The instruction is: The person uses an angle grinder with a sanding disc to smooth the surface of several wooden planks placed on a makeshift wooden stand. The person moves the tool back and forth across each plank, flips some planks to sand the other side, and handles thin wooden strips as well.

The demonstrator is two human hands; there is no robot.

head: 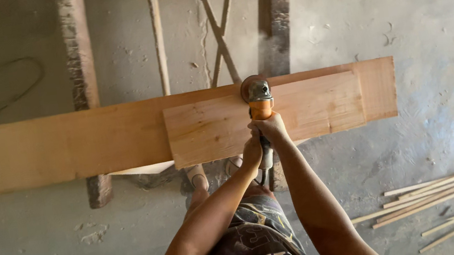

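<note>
Both hands wrapped shut on the grinder (259, 103), one behind the other along its body. Right hand (271, 128) forward, fingers curled round the orange housing just behind the grey head. Left hand (251, 152) behind it, closed on the rear of the handle; dark cord hangs down below the grip.

Grinder: grey metal gear head, orange body, round disc at the front. Disc sits at the far edge of the short board (263, 118), near its middle, apparently touching the wood. Faint dust haze above the disc.

Short board: pale, flat, rectangular, visible grain, a few small knots. It lies on top of the long plank (56, 147), which is warmer orange-brown, smooth, and runs across most of the view.

Plank rests on rough dark timber supports (79, 53). Floor (427, 16) is grey concrete, scuffed and patchy. Thin pale wood strips (448, 192) lie loose in a pile on the floor to the right, well apart from the boards.
</note>
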